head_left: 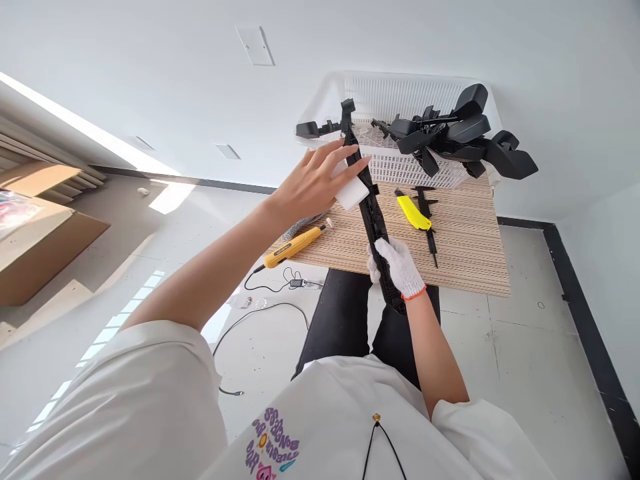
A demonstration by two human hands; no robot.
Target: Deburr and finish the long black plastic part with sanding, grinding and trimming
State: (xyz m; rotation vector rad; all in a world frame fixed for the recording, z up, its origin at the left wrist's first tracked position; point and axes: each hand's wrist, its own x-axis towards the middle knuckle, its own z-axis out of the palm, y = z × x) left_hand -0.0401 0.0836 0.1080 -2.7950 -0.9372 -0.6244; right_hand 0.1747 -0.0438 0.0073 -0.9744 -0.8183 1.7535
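Observation:
A long black plastic trim piece (371,217) slants from the basket down toward my lap. My right hand (401,269), in a white knitted glove with an orange cuff, is wrapped round its lower part. At its upper part my bare left hand (315,177) holds a white pad (354,193) against the piece, fingers reaching across it. The pad is partly hidden beneath the fingers. Right of the piece, a yellow utility knife (414,212) rests across a black caliper (427,220) on the board.
Black plastic parts (445,137) are piled in a white slotted basket (420,87) against the wall. A yellow corded tool (294,248) lies at the left of the wood-striped table (467,247), its cable (260,287) hanging down. Cardboard boxes (45,233) stand at left.

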